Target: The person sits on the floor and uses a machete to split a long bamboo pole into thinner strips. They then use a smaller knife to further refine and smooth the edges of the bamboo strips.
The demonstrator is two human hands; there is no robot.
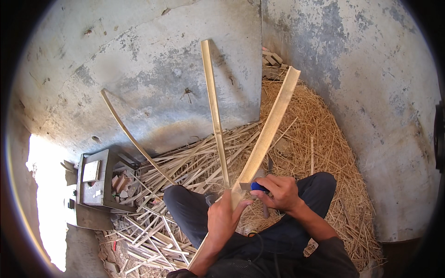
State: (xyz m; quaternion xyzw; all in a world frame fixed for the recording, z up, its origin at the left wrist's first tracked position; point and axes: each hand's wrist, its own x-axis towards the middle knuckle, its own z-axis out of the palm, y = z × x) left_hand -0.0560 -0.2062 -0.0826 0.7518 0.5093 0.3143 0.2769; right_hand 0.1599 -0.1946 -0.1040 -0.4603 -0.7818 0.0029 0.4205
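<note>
A long split bamboo piece (273, 118), its hollow side facing up, slants from my lap toward the far right. My left hand (221, 217) is closed around its near part, thumb along the edge. In my right hand (281, 192) is a small blade tool with a blue handle (258, 186), gripped between thumb and fingers. Its flat metal end rests at the inside of the bamboo, just beyond my left fingers; the exact contact is too small to tell. Another split bamboo piece (213, 97) leans against the wall beyond my left hand.
A thin curved bamboo strip (134, 139) leans at the left. Many loose strips (157, 236) lie on the floor there, beside a dark wooden stand (104, 180). Shavings (343, 185) are heaped at the right against the grey wall (389, 139). My folded legs frame the work.
</note>
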